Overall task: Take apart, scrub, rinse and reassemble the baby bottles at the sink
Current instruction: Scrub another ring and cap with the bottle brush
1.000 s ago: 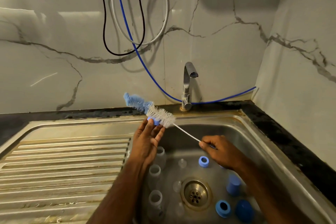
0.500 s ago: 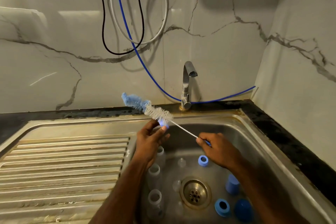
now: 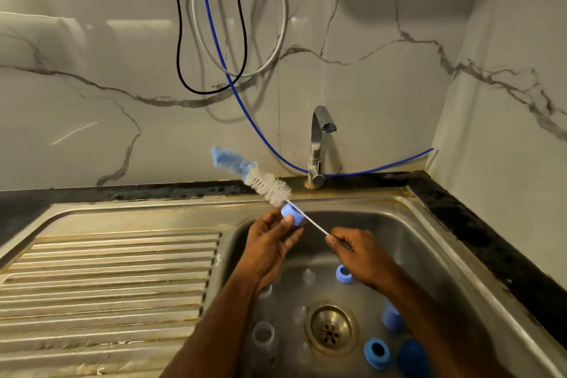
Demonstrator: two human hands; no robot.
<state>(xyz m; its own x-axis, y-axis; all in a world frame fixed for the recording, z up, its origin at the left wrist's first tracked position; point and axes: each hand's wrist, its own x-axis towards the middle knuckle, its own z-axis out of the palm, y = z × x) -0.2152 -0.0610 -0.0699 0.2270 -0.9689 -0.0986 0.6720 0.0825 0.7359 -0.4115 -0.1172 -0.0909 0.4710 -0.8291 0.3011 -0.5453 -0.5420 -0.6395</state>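
Clear bottles (image 3: 263,335) in the sink (image 3: 408,233) partly hidden by our left arm, left hand (image 3: 270,242) fingers pinching blue collar ring (image 3: 291,215), bottle brush (image 3: 260,179) threaded through it, long axis up-left, right hand (image 3: 362,255) pinching its wire stem, handle hidden.

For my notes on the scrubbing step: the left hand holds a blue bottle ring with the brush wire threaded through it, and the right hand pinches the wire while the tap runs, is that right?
Not quite: the head view shows no water coming from the tap. The rest holds: the left hand holds the blue ring on the brush wire, which the right hand pinches.
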